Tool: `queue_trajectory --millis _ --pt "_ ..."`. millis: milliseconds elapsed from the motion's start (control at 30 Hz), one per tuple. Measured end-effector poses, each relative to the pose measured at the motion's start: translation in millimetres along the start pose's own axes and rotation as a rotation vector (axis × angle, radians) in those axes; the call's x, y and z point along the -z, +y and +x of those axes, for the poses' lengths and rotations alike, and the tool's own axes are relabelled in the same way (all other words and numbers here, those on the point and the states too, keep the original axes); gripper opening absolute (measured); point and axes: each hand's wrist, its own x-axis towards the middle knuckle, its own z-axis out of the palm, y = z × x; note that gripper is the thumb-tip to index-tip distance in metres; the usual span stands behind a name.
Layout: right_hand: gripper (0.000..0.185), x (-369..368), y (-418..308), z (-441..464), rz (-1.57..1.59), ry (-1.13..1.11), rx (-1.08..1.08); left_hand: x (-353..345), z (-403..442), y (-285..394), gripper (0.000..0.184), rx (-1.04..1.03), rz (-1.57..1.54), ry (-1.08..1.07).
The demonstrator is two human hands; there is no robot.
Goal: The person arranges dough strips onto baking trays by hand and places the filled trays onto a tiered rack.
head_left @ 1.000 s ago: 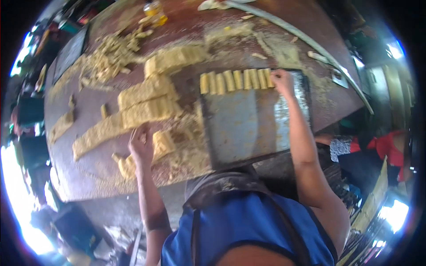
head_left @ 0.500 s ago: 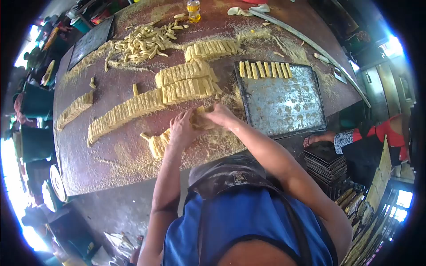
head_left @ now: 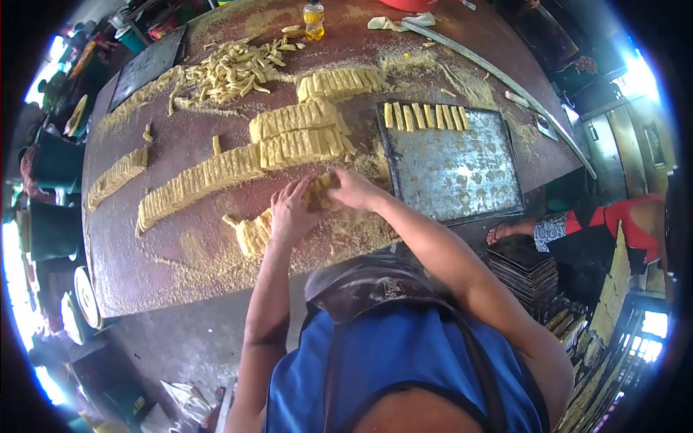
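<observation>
My left hand (head_left: 291,214) and my right hand (head_left: 354,190) are close together over the near part of the table, their fingers curled around a small bunch of crumb-coated dough sticks (head_left: 317,193). The lower part of the bunch is hidden behind the hands. Just left of my left wrist lies a short group of coated sticks (head_left: 251,234). Beyond my hands runs a long row of upright-packed sticks (head_left: 202,180), which meets stacked blocks of sticks (head_left: 299,146). To the right, a metal baking tray (head_left: 440,173) carries a line of several sticks (head_left: 426,117) along its far edge.
Loose crumbs cover much of the brown table (head_left: 137,270). Farther off are a pile of dough strips (head_left: 234,72), a bottle of yellow liquid (head_left: 314,20) and a long metal bar (head_left: 498,68). Stacked dark trays (head_left: 523,267) and a person in red (head_left: 632,224) are at right.
My hands stay around the sticks, with small finger movements. The whole view has shifted slightly; the rows and the tray's sticks look the same.
</observation>
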Motion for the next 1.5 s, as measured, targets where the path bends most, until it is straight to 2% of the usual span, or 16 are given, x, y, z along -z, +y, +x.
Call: queue_trajectory --millis 100,267,400,467,500,600,667,767,900,1000,1100,1167,1267,1400,1467,1500 --pt "0.046 12 14 6 0.45 -0.14 -0.024 -3 0 -6 0.084 0.037 -0.001 0.028" --pt "0.041 -2 36 22 0.285 -0.055 0.006 0 0 8 0.086 0.166 0.029 0.011" --pt "0.036 32 18 14 0.254 -0.072 -0.006 5 7 8 0.086 0.235 0.071 -0.035" --pt "0.036 67 18 0 0.421 -0.064 -0.098 14 8 -2 0.082 0.158 -0.237 -0.161" --pt "0.035 81 48 10 0.417 0.003 0.035 18 10 -6 0.08 0.18 -0.404 -0.19" --pt "0.038 175 73 -29 0.378 0.228 0.038 37 16 -4 0.063 0.193 -0.35 0.027" --pt "0.039 236 93 -53 0.202 0.44 -0.159 15 30 -31 0.042 0.194 -0.878 0.289" --pt "0.047 306 152 -56 -0.22 0.573 -0.447 19 72 6 0.037 0.028 -0.589 0.314" --pt "0.06 344 196 -47 -0.004 0.705 -0.218 -16 129 72 0.034 -0.08 -0.473 0.172" --pt "0.062 366 217 -26 -0.14 0.676 -0.15 -58 147 120 0.034 -0.058 -0.514 0.109" --pt "0.06 367 228 -29 -0.291 0.687 -0.231 -82 166 177 0.028 -0.097 -0.482 0.065" --pt "0.058 372 224 -38 -0.228 0.67 -0.218 -112 183 203 0.026 -0.08 -0.481 0.053" --pt "0.054 382 227 -44 -0.118 0.673 -0.215 -163 213 239 0.026 -0.352 -0.221 0.014" --pt "0.045 396 246 -53 -0.111 0.669 -0.196 -195 260 298 0.03 -0.444 0.015 -0.112" --pt "0.045 404 260 -54 0.254 0.59 -0.266 -214 283 315 0.033 -0.489 0.076 -0.15" --pt "0.034 408 272 -51 0.222 0.599 -0.279 -224 294 321 0.035 -0.489 0.191 -0.21"
